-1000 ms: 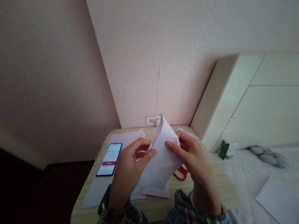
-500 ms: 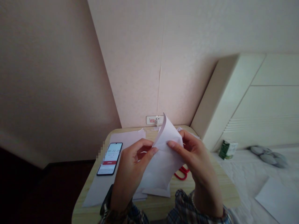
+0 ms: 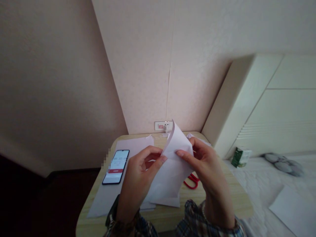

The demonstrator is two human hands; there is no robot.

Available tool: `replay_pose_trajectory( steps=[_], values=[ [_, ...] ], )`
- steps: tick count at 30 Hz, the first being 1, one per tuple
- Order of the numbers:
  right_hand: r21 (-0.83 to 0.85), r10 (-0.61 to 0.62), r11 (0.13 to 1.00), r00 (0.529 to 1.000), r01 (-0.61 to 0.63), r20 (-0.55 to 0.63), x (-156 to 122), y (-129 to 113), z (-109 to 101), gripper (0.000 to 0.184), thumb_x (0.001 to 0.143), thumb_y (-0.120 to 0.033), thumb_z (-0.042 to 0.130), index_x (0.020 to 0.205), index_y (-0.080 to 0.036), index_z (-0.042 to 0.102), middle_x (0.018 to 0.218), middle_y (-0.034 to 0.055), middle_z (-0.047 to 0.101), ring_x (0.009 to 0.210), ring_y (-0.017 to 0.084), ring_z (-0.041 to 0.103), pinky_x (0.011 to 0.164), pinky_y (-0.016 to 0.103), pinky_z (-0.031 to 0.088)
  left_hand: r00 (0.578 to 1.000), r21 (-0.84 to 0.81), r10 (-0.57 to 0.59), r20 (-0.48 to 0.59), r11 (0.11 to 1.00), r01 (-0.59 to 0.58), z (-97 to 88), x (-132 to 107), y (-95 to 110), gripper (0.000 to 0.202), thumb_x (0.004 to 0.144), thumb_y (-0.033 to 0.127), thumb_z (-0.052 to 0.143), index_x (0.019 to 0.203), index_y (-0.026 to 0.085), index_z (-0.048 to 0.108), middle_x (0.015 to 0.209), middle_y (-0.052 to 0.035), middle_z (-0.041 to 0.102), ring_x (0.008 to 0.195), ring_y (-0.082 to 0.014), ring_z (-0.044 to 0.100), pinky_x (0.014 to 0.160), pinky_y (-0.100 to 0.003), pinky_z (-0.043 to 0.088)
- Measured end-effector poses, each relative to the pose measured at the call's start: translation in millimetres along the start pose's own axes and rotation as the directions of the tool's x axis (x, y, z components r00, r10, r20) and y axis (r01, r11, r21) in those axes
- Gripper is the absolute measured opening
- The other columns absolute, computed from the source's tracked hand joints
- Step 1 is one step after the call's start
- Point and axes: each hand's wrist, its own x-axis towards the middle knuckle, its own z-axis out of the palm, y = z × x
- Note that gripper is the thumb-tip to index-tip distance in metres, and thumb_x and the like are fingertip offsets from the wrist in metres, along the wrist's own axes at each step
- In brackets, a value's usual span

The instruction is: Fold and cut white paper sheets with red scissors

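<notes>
Both hands hold one white sheet of paper up over the small table, its top corner curling to a point. My left hand pinches the sheet's left edge between thumb and fingers. On the right side, my right hand grips it with the thumb on the near face and the fingers behind. Red-handled scissors lie on the table beneath the right hand, their blades hidden. More white paper lies under and left of the hands.
A phone showing a running timer rests on paper at the table's left. Behind the wooden table is a wall socket with a plug. To the right, a bed holds a green-and-white box, a grey item and white paper.
The view has shifted very slightly. Both hands keep their hold on the sheet in nearly the same pose.
</notes>
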Motion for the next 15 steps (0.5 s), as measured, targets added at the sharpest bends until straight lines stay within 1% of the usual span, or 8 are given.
replay_pose_trajectory(
  steps=[6,10,12,15],
  values=[
    [0.000,-0.034,0.999,0.999,0.034,-0.010,-0.8,2.2,0.9,0.036,0.071,-0.036,0.078,0.061,-0.021,0.047,0.064,-0.0041,0.050,0.059,0.012,0.046,0.047,0.020,0.035,0.999,0.051,0.024,-0.026,0.998,-0.022,-0.5,1.1,-0.3,0.008,0.080,0.025,0.067,0.074,0.021,0.068,0.074,0.0010,0.071,0.073,-0.0154,0.068,0.066,-0.022,0.053],
    [-0.023,-0.040,0.999,0.999,0.040,-0.007,-1.3,2.2,1.2,0.034,0.072,-0.034,0.078,0.062,-0.021,0.047,0.064,-0.0043,0.051,0.058,0.012,0.047,0.047,0.021,0.034,0.999,0.042,0.016,-0.035,0.999,-0.015,-1.3,1.6,-1.9,0.008,0.080,0.024,0.067,0.073,0.020,0.068,0.073,0.0011,0.071,0.070,-0.0151,0.067,0.064,-0.022,0.051],
    [-0.031,-0.039,0.999,0.998,0.040,0.040,-1.3,2.2,-0.8,0.027,0.074,-0.035,0.075,0.066,-0.021,0.053,0.068,-0.0029,0.054,0.061,0.013,0.050,0.049,0.022,0.037,0.999,0.028,0.018,-0.047,0.999,-0.017,-1.8,1.4,-2.8,0.008,0.080,0.023,0.067,0.072,0.020,0.068,0.070,0.0016,0.070,0.068,-0.0144,0.066,0.062,-0.021,0.051],
    [-0.057,-0.023,0.998,0.989,0.032,0.148,-1.0,2.4,-6.0,0.016,0.079,-0.035,0.068,0.078,-0.021,0.061,0.079,0.0009,0.061,0.070,0.016,0.056,0.057,0.025,0.044,0.995,-0.009,0.028,-0.096,1.000,-0.029,-2.6,1.4,-4.9,0.008,0.079,0.023,0.069,0.072,0.020,0.068,0.069,0.0029,0.070,0.068,-0.0123,0.065,0.061,-0.017,0.050]
  ],
)
